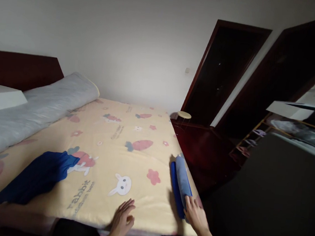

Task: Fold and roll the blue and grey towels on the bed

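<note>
My left hand (122,218) is above the near edge of the bed, just below the printed white rabbit face. Its fingers are stretched out and nothing is in them. At the bed's right edge my right hand (194,212) has its fingers closed on the near end of a folded blue cloth (183,176). Light blue shows on top of that narrow bundle and darker blue along its left side. A crumpled dark blue garment (39,175) lies on the left part of the yellow bedsheet (142,164), well away from both hands.
A rolled grey quilt (62,94) runs along the dark headboard (23,66), with a white box (0,99) by it. Right of the bed are a large dark panel (274,181), a shelf rack (252,134) and a round stool (184,115) near the dark door (223,72).
</note>
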The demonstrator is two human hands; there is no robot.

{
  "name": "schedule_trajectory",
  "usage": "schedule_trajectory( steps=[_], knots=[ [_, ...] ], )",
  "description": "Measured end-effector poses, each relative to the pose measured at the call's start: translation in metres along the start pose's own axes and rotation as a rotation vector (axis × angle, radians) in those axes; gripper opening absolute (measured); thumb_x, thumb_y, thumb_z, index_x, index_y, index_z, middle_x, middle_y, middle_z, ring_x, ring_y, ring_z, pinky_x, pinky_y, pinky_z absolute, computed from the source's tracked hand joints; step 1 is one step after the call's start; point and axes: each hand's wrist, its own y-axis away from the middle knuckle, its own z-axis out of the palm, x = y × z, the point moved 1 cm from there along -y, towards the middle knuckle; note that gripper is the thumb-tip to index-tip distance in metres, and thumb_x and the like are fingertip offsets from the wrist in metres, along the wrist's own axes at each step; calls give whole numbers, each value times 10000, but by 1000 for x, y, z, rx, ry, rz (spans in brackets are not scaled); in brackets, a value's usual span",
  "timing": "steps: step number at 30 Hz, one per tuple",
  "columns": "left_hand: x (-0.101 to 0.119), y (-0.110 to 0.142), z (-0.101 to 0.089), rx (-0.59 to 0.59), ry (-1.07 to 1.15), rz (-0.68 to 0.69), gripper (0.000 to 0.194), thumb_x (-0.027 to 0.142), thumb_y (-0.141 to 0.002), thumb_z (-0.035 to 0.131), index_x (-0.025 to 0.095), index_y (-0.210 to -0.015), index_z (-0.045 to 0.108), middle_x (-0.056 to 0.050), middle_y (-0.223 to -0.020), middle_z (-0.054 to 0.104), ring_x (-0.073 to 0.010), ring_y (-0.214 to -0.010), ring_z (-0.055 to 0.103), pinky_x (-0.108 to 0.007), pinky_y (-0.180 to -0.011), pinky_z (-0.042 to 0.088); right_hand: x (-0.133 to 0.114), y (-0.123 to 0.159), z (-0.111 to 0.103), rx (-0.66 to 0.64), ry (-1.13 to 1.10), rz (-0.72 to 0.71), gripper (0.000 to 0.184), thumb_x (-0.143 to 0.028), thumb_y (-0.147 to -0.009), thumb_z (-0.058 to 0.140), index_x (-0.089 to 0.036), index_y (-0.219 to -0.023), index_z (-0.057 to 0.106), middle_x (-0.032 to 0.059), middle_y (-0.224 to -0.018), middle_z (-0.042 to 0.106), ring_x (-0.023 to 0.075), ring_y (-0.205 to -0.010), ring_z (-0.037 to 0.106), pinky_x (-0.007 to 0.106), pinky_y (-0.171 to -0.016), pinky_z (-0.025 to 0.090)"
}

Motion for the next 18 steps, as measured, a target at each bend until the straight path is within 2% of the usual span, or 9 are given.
schedule_trajectory(
  steps=[5, 8, 10, 12, 14, 15, 18],
  knots=[
    [1, 0, 0, 0, 26, -4, 527, 61, -679, 490, 292, -1125, 652, -11, -1314, 651, -198, -1262, 562, -412, -1071, 488, 5, 10, 4, -46, 110, 10, 444, -241, -771, 474, -295, -1194, 596, 134, -1133, 656, 375, -1122, 587, 491, -871, 521],
    [2, -1, -2, -4, 31, -4, 515, 66, -689, 488, 282, -1129, 647, -17, -1320, 647, -198, -1267, 558, -419, -1077, 481, 2, 8, -8, -132, 182, 67, 384, -253, -813, 485, -226, -1170, 625, 173, -1114, 662, 375, -1087, 606, 509, -889, 484],
    [3, -2, -4, -20, 35, 0, 506, 73, -690, 493, 277, -1126, 647, -22, -1323, 645, -202, -1264, 560, -422, -1078, 480, -2, -1, -23, -200, 182, 147, 348, -367, -874, 466, -173, -1094, 654, 194, -1049, 669, 381, -1035, 624, 530, -867, 472],
    [4, -3, -6, -32, 40, -2, 492, 82, -692, 499, 276, -1118, 649, -26, -1326, 643, -208, -1263, 561, -428, -1076, 482, -8, -16, -36, -223, 153, 208, 476, -508, -912, 398, -141, -1086, 644, 203, -1050, 660, 379, -1012, 632, 532, -847, 472],
    [5, -3, -8, -33, 46, -9, 483, 86, -694, 502, 275, -1112, 650, -27, -1324, 644, -211, -1262, 562, -433, -1071, 486, -12, -30, -39, -168, 110, 257, 590, -571, -920, 334, -137, -1257, 550, 215, -1224, 598, 380, -1108, 595, 530, -865, 469],
    [5, -2, -8, -30, 50, -12, 482, 84, -693, 502, 276, -1109, 651, -25, -1320, 647, -211, -1260, 564, -432, -1068, 490, -13, -35, -35, -141, 82, 295, 635, -578, -914, 338, -146, -1364, 453, 220, -1338, 526, 384, -1182, 555, 533, -886, 462],
    [6, 0, -9, -14, 70, -13, 482, 81, -697, 505, 284, -1107, 657, -21, -1307, 656, -206, -1255, 568, -420, -1064, 494, -10, -38, 0, -175, -44, 449, 861, -572, -839, 463, -131, -1513, 158, 261, -1500, 331, 383, -1308, 460, 532, -960, 428]
  ],
)
